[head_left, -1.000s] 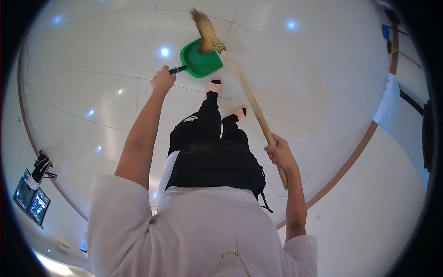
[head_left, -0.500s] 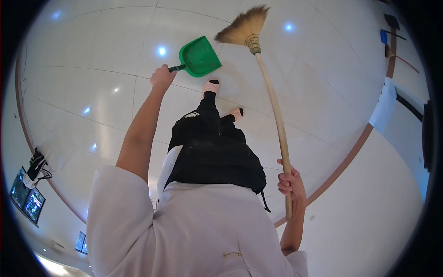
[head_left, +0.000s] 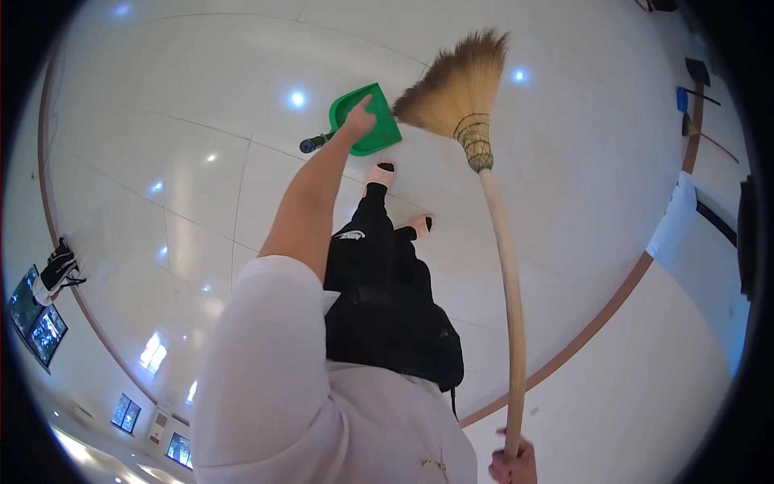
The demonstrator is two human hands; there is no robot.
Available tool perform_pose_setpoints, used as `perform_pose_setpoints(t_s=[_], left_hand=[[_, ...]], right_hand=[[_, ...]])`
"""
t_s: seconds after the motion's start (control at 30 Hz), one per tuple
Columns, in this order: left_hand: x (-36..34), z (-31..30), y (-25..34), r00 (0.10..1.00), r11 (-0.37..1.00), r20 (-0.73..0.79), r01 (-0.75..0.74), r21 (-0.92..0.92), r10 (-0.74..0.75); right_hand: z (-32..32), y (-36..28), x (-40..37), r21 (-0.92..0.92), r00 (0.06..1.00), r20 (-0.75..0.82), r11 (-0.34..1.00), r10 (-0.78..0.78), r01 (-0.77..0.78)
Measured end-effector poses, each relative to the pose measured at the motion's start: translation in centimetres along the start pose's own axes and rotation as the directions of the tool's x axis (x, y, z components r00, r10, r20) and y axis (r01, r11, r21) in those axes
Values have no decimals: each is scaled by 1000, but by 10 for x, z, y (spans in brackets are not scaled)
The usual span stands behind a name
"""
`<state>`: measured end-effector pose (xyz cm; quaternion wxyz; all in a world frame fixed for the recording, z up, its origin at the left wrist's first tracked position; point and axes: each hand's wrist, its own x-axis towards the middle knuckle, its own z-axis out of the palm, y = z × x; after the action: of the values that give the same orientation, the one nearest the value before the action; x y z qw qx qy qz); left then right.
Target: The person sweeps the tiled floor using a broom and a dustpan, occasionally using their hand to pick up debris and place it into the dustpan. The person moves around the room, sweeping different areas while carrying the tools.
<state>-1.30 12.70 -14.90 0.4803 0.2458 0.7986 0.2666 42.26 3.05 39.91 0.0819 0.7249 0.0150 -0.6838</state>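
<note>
— What is nearest, down at the bottom edge?

— The right hand [head_left: 513,466] is clamping its fingers round the butt end of the broom [head_left: 508,274]. The frame is cutting part of that hand off. The pale stick is running away from it, nearly straight.

— And the other arm?

— It is stretching out of a white sleeve [head_left: 266,363] and passing beside black trousers [head_left: 387,282]. Two pink slippers [head_left: 380,173] are standing on the white tiled floor [head_left: 161,185], one ahead of the other.

— Where is the left hand landing?

— The left hand [head_left: 359,119] is lying on the green dustpan [head_left: 385,133]. It is on the pan body, not on the black handle [head_left: 314,143], which is sticking out free to the left. I cannot tell whether the fingers are pinching the pan's wall or only resting on it.

— Where is the dustpan itself?

— Just beyond the forward slipper. The straw head [head_left: 455,85] of the broom is fanning out right beside it, on its right. Whether the two are touching is unclear.

— Anything further off?

— A brown band [head_left: 601,302] is curving across the floor at the right, with a white sheet [head_left: 676,214] lying by it. A few small things, one blue [head_left: 684,98], are lying at the far right edge, too small to name.
</note>
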Motion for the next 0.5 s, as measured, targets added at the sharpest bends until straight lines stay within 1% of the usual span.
perform_pose_setpoints(t_s=[0.03, 0.07, 0.1, 0.13, 0.17, 0.2, 0.23, 0.27, 0.3, 0.33, 0.4, 0.43, 0.47, 0.5], left_hand=[[4, 16, -9, 997, 996, -57, 53, -65, -56], [5, 30, -13, 885, 964, -383, -244, 101, 264], [12, 33, -19, 890, 966, -375, -241, 96, 259], [11, 24, -9, 975, 992, -189, -100, 83, 114], [9, 18, -5, 999, 994, 6, 42, 103, -43], [10, 17, -12, 997, 962, -60, -25, 270, 43], [6, 12, -13, 998, 963, -48, -29, 268, 44], [6, 4, -11, 998, 972, -61, 13, 234, 1], [7, -5, -9, 996, 978, -75, 58, 200, -44], [9, -12, -8, 996, 978, -71, 58, 200, -45], [9, -24, -8, 984, 962, -161, 108, 250, -69], [3, -29, -6, 984, 962, -162, 109, 252, -69], [1, -34, -5, 982, 953, -175, 115, 281, -67], [0, -38, -5, 980, 943, -188, 123, 309, -66]], right_hand=[[3, 9, -20, -40, 997, -60, 998, 37, -40], [-2, 13, -32, -34, 998, -30, 998, 55, -56], [-4, 15, -41, -25, 997, -9, 996, 80, -80], [-1, 12, -45, -2, 997, 27, 997, 73, -73], [3, 9, -46, 8, 996, 14, 996, 84, -85], [7, 8, -45, -38, 993, -35, 993, 112, -113], [11, 9, -48, -84, 988, -84, 987, 132, -139], [7, 14, -46, -77, 987, -88, 987, 132, -138], [0, 21, -40, -127, 990, -113, 987, 87, -102], [3, 20, -36, -180, 990, -134, 981, 43, -67], [5, 11, -31, -144, 988, -145, 987, 52, -73], [4, 9, -31, -109, 986, -155, 991, 59, -76], [0, 11, -27, -29, 986, -158, 997, 62, -67], [-2, 12, -24, -28, 986, -156, 997, 62, -68]])
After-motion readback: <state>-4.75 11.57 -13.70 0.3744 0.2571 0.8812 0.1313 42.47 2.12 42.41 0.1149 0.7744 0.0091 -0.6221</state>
